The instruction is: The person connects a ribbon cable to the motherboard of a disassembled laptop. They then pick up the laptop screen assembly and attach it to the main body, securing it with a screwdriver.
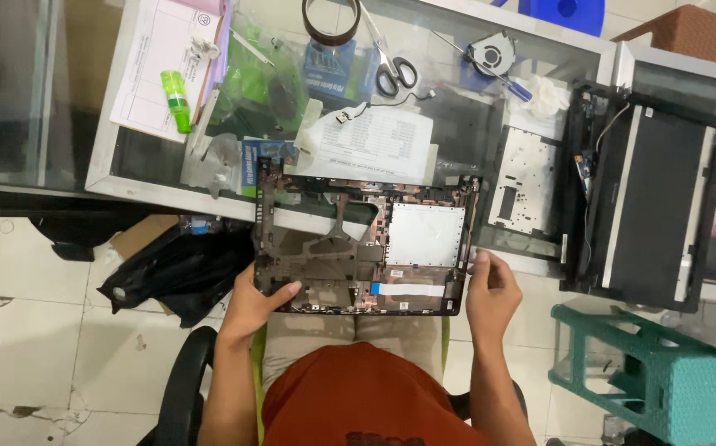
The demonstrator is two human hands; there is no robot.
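A stripped black laptop base shell (350, 239) lies flat, half on the glass desk's near edge and half over my lap. A silver plate and a white ribbon cable sit in its right part. My left hand (255, 301) grips its near-left corner, thumb on top. My right hand (490, 285) holds its right edge near the front corner.
On the glass desk (118, 177): a laptop screen assembly (651, 198) at right, a perforated metal plate (527, 177), scissors (393, 70), a cooling fan (490, 54), a screwdriver, tape roll, green bottle (178, 101), papers. A teal stool (663, 372) stands right; a black bag (172, 268) lies left.
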